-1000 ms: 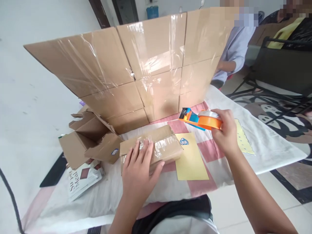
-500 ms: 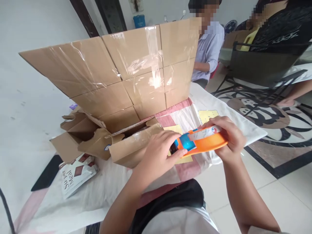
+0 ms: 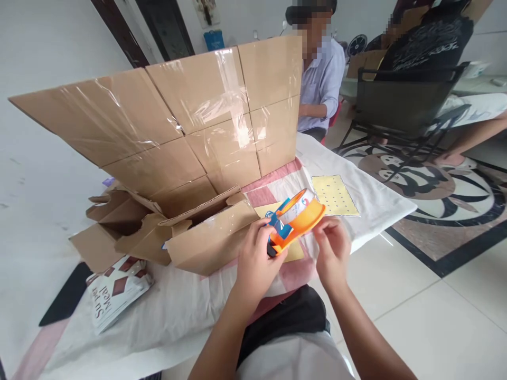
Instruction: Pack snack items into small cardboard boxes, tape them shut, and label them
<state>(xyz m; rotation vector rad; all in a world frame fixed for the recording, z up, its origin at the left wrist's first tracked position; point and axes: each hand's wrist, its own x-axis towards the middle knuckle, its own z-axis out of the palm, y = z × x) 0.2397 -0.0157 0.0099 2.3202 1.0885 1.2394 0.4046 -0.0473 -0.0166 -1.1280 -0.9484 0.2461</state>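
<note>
My left hand is wrapped around the black-and-blue end of an orange tape dispenser. A roll with a white core sits in the dispenser, and a blue piece with white print shows by my fingers. Just below the dispenser's right end is my right hand, its fingers curled in and thumb close to the index finger. Whether anything thin lies between those fingers cannot be made out. Under the dispenser, a yellow sheet lies partly hidden on the tablecloth.
A large taped cardboard panel stands upright behind an open cardboard box and folded cardboard pieces. Left of these lie a "Super Meal" packet and a dark flat object. A person sits beyond the panel; a chair stands right.
My right hand has let go of the dispenser's right end and drawn down beside it. The dispenser has tilted in my left hand, its roll turning upward. The view has shifted right.
</note>
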